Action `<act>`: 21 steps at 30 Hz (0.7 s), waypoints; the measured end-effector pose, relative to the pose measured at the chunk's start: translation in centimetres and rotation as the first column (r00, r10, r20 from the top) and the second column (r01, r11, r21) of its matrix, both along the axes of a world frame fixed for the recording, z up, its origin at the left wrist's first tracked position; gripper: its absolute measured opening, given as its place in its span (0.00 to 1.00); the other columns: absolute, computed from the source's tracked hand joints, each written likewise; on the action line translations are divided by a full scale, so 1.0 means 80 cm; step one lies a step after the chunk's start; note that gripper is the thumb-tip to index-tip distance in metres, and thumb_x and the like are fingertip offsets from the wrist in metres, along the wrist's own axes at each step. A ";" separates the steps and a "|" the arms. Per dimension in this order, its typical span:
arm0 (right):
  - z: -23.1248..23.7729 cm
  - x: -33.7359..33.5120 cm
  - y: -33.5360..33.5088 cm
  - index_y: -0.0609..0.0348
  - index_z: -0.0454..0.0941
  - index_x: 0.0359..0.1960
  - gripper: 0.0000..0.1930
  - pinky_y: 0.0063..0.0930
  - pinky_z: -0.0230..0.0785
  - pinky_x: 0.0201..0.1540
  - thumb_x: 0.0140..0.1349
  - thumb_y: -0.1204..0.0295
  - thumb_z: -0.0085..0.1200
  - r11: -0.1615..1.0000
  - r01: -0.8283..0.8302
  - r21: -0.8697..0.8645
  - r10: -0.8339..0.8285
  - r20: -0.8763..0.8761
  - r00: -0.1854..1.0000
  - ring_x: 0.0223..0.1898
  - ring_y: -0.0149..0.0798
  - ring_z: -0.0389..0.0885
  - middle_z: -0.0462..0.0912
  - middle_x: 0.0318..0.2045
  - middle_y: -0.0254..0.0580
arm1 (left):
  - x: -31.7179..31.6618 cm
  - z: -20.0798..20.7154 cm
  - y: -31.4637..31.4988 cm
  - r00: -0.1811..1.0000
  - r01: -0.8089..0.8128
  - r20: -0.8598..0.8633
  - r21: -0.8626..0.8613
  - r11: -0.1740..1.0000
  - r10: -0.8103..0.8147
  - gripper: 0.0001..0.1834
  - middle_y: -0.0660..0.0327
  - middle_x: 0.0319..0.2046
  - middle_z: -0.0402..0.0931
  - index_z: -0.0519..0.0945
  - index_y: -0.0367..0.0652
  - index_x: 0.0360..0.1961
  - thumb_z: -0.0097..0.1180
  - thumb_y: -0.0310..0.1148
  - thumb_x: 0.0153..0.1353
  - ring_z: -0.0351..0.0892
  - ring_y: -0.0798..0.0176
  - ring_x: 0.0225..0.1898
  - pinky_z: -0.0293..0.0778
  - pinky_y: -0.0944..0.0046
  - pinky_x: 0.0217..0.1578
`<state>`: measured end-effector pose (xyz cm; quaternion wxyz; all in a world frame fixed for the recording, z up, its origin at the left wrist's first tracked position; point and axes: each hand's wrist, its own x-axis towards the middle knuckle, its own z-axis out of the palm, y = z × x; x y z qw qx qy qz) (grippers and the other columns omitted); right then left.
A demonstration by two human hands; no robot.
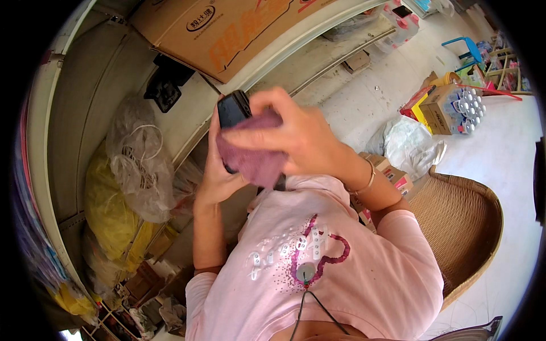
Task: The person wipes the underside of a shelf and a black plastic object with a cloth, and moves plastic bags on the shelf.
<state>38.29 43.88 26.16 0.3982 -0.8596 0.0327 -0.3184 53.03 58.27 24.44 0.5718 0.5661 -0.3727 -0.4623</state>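
Note:
A black object with a glossy, rounded-corner top [232, 109] is upright in my left hand [215, 183], whose fingers wrap its left side. Its lower part is largely covered, so I cannot tell its exact kind. My right hand [304, 136] pinches a purple cloth [253, 153] and presses it over the front of the black object. The right fingers are slightly blurred. Both hands are close together in front of the pink shirt [318, 238].
A large cardboard box [227, 34] lies on the shelf ahead. Clear [139, 165] and yellow plastic bags [108, 199] bulge at left. To the right are a woven basket [466, 227], a white plastic bag [406, 139], packed bottles [466, 108] and a blue stool [469, 48].

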 end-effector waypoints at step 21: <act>0.001 0.005 0.020 0.39 0.80 0.51 0.26 0.33 0.73 0.44 0.46 0.73 0.63 0.977 -0.209 0.039 0.200 0.157 0.967 0.44 0.48 0.77 0.70 0.47 0.44 | -0.002 -0.016 0.040 0.709 -0.277 -0.702 -0.376 0.885 -0.076 0.38 0.51 0.60 0.65 0.62 0.39 0.64 0.41 0.57 0.62 0.67 0.50 0.60 0.63 0.50 0.61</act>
